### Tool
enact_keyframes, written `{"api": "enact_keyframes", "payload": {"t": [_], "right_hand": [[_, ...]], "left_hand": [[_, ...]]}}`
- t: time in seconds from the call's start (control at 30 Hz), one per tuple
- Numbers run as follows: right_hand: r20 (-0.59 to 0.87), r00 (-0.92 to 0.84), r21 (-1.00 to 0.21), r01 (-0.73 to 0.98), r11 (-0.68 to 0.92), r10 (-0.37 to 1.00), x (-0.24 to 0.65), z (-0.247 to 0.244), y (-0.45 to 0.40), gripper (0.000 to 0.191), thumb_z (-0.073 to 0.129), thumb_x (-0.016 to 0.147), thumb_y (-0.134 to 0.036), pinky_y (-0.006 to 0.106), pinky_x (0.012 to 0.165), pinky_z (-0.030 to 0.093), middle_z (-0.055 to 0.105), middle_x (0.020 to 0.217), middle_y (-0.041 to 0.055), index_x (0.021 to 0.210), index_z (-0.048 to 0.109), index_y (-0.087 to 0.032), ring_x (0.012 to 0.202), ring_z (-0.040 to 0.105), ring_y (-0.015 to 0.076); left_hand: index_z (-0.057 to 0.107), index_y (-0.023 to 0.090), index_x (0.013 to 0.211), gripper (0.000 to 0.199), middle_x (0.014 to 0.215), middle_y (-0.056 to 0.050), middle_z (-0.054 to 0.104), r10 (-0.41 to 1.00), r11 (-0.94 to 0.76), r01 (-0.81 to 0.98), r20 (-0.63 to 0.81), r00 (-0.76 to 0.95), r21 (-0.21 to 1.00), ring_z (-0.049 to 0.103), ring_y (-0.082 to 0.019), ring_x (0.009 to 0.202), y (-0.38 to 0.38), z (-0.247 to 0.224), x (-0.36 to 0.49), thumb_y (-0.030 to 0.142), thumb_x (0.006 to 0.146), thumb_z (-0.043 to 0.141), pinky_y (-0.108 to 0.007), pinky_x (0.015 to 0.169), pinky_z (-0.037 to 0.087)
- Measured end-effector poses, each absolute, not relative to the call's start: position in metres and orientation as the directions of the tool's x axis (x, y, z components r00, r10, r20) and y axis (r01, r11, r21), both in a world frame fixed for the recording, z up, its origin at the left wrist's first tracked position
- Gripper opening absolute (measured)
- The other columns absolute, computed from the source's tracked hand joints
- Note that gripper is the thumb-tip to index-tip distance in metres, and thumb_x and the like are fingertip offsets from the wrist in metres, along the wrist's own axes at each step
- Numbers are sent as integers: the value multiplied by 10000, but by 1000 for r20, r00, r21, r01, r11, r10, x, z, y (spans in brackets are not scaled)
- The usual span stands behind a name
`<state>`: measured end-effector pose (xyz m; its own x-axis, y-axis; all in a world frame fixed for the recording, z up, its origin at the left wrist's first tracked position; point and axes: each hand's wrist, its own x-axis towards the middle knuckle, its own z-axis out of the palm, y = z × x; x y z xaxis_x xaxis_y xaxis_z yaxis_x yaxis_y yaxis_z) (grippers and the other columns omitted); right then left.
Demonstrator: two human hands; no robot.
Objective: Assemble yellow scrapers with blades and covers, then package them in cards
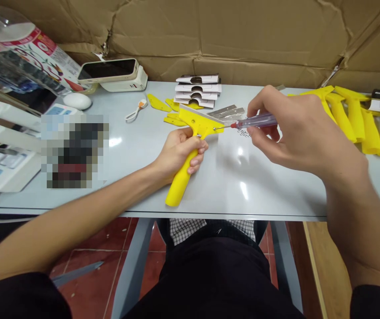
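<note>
My left hand (185,153) is wrapped round the neck of a yellow scraper (180,184), its wide head tilted up and away from me. A metal blade edge shows along the top of that head. My right hand (286,124) grips a screwdriver (259,120) with a clear purple handle and a red collar. The screwdriver's tip meets a screw at the right end of the scraper head. Just behind lie loose metal blades (229,113), several small screws or nuts (243,133) and flat yellow plates (158,103).
Small white boxes (197,88) are stacked at the back. Several yellow scraper handles (354,115) lie in a row at right. On the left are a phone (110,70) on a white block, a bottle (40,48), a mouse (77,101) and a short cable (136,110). Cardboard (236,35) stands behind.
</note>
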<state>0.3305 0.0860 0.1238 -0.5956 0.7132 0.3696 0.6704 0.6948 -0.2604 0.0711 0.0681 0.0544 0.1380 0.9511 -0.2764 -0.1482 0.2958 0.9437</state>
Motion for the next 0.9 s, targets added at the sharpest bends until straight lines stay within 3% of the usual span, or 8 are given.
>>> {"api": "enact_keyframes", "payload": {"t": [0.13, 0.23, 0.33, 0.47, 0.7, 0.9], "right_hand": [[401, -551, -220, 717, 661, 732, 332, 119, 90, 142, 634, 1064, -336, 398, 720, 425, 745, 837, 52, 1148, 728, -272, 748, 687, 278], [374, -552, -231, 722, 652, 745, 333, 120, 89, 183, 651, 1076, -372, 396, 735, 442, 734, 820, 40, 1222, 729, -294, 789, 712, 292], [351, -585, -256, 691, 676, 731, 332, 123, 86, 263, 648, 1035, -323, 394, 727, 435, 703, 810, 15, 1293, 684, -290, 738, 675, 271], [361, -604, -255, 669, 698, 711, 331, 124, 86, 251, 596, 996, -259, 401, 703, 411, 680, 806, 16, 1236, 670, -266, 681, 618, 252], [371, -553, -224, 726, 650, 746, 332, 121, 89, 180, 654, 1067, -353, 407, 749, 465, 763, 852, 44, 1228, 708, -293, 789, 711, 288], [371, -606, -256, 662, 705, 704, 331, 123, 86, 285, 610, 984, -235, 398, 713, 433, 722, 822, 20, 1258, 687, -250, 684, 653, 252]], "left_hand": [[516, 232, 859, 329, 641, 64, 604, 953, 289, -151, -269, 138, 945, 434, -44, 366, 69, 53, 71, 228, 683, 794, -185, 306, 342], [515, 233, 856, 331, 637, 66, 603, 953, 291, -153, -272, 131, 944, 430, -44, 359, 68, 54, 71, 228, 678, 794, -188, 302, 341], [512, 233, 853, 325, 641, 63, 608, 950, 300, -153, -281, 135, 942, 438, -44, 353, 68, 54, 72, 235, 684, 790, -191, 301, 343], [521, 229, 870, 326, 652, 60, 618, 954, 290, -152, -272, 128, 945, 443, -41, 355, 68, 55, 71, 231, 685, 790, -191, 303, 342], [508, 235, 864, 340, 644, 65, 613, 952, 297, -149, -279, 128, 943, 437, -43, 352, 68, 54, 72, 238, 676, 791, -192, 301, 333], [503, 239, 876, 349, 630, 68, 606, 948, 306, -153, -286, 137, 940, 441, -47, 353, 68, 55, 72, 236, 681, 793, -191, 308, 327]]}}
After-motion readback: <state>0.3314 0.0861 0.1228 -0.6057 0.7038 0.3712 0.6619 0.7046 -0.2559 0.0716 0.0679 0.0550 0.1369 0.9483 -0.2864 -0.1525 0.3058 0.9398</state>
